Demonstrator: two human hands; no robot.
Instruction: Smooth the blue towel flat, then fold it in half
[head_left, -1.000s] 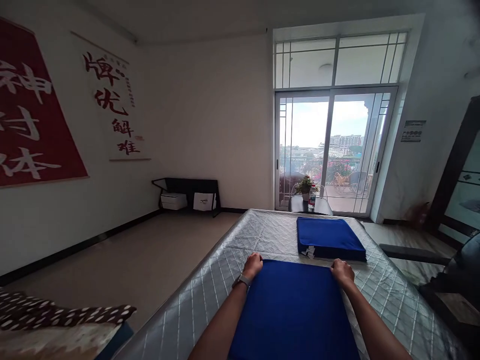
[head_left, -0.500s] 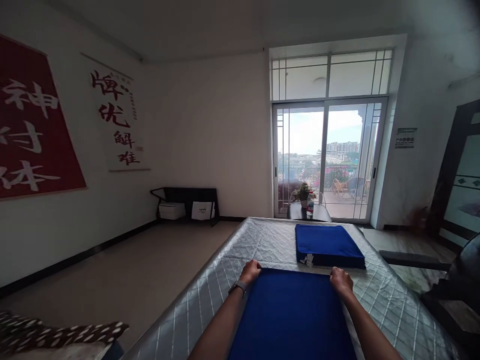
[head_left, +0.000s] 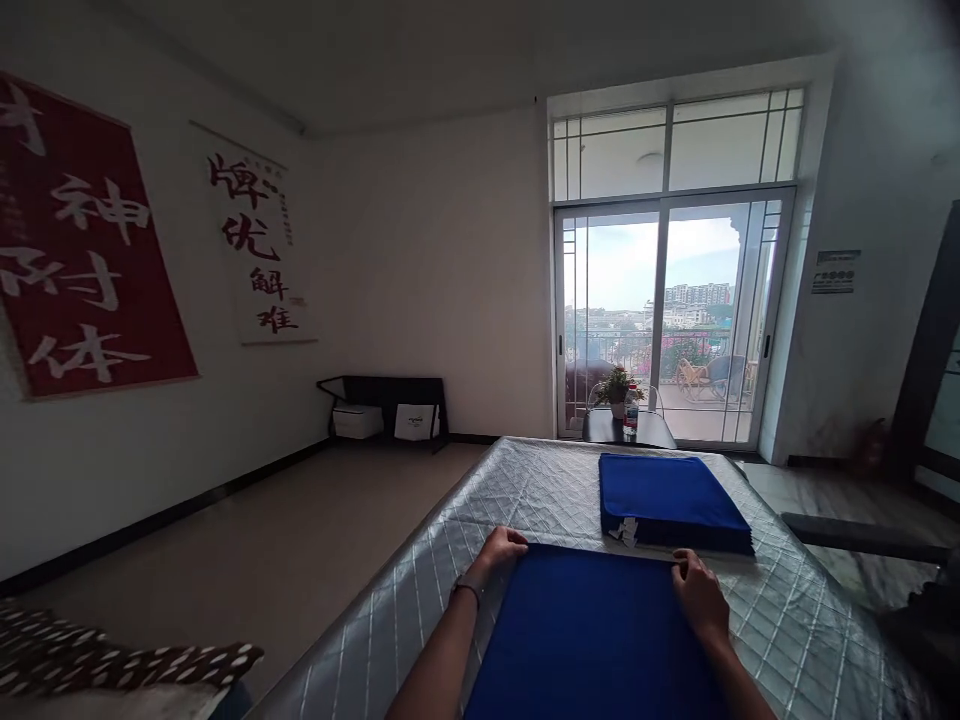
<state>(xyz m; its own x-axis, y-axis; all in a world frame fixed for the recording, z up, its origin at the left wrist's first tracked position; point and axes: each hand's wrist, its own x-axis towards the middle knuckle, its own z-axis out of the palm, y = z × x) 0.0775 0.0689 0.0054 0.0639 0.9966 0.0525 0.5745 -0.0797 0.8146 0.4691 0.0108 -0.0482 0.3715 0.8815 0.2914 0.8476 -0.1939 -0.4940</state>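
A flat blue cloth (head_left: pixel 585 630) lies in front of me on a table with a silver quilted cover (head_left: pixel 517 490). My left hand (head_left: pixel 502 546) pinches its far left corner, and a band circles that wrist. At the far right corner, my right hand (head_left: pixel 701 590) is closed on the cloth's edge, thumb and fingers together. Just beyond the cloth sits a stack of folded blue cloths (head_left: pixel 671 495) with white tags (head_left: pixel 625 530) sticking out at its front left corner. The near end of the cloth runs out of the picture.
Past the table's far end, a small dark table (head_left: pixel 628 430) carries a potted plant (head_left: pixel 615 388) and a bottle (head_left: pixel 631 412). A black rack (head_left: pixel 390 400) with white boxes stands by the wall. A dark bench (head_left: pixel 862 537) is at right, a dotted cushion (head_left: pixel 112 655) at lower left.
The view has turned slightly left, so the room appears shifted right. Both hands still grip the far corners of the cloth, which lies nearly as before.
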